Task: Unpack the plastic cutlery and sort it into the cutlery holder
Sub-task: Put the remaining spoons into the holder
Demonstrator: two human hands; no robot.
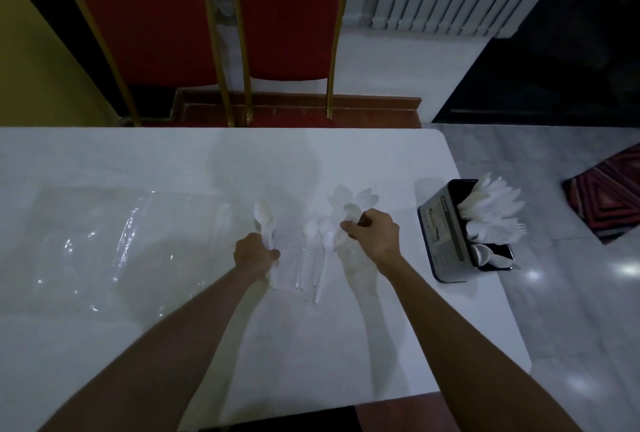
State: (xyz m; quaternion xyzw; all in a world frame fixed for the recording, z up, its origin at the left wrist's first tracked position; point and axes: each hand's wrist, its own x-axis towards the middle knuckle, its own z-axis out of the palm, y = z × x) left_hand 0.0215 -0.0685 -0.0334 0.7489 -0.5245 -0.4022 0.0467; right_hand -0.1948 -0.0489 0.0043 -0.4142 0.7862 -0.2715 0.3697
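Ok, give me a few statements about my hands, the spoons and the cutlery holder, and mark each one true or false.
1. The left hand grips white spoons. True.
2. The right hand lies flat and empty. False: it grips a bunch of spoons.
3. Loose spoons lie on the table between the hands. True.
4. The cutlery holder is empty. False: white cutlery stands in it.
5. Clear plastic wrapping lies on the table's left side. True.

A white table [138, 154] bears clear bags [104, 241] at left, loose spoons [325, 237] mid-table (white on white) and a holder [443, 234] at right
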